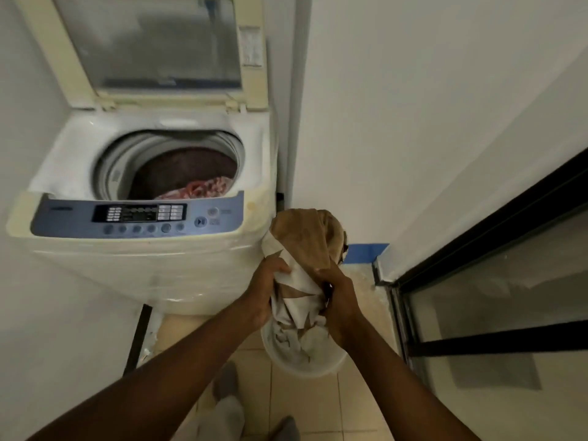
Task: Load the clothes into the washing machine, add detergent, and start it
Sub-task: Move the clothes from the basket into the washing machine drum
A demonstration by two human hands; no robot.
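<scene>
**laundrynoob:** where's the load sit relative to the washing machine (pixel 152 237)?

**spincycle_dave:** Off its front-right corner, lower than the rim. Both hands are closed on a beige-and-white bundle of clothes (pixel 302 268) hanging over a white bucket (pixel 305 367) on the floor. Left hand (pixel 267 291) grips the washer-side edge, right hand (pixel 337 300) grips the far side.

**laundrynoob:** so which way does it go?

**spincycle_dave:** Up and left, I'd say. The bundle hangs long, top to bottom, so the tail has to clear the control panel (pixel 136 218). The lid (pixel 152 46) is up, and the drum (pixel 178 167) already has reddish clothes (pixel 203 189) in it. Left hand's nearer.
</scene>
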